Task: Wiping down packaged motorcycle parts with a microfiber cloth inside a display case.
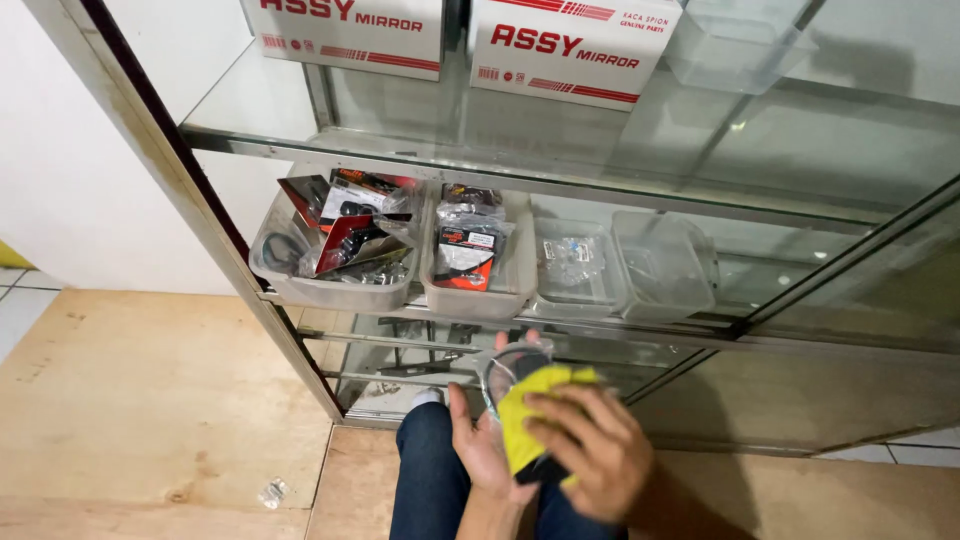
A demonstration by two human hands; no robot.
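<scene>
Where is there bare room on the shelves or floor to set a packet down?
Bare glass lies on the upper shelf right of the white boxes and beneath the clear tub. The plywood floor left of the cabinet is open apart from a small wrapper. Crowded: the two left bins brim with packets; the right clear bins look nearly empty.

A small clear plastic packet (510, 365) sits low in front of the glass cabinet (640, 200), with a yellow cloth (528, 405) pressed on it.
</scene>
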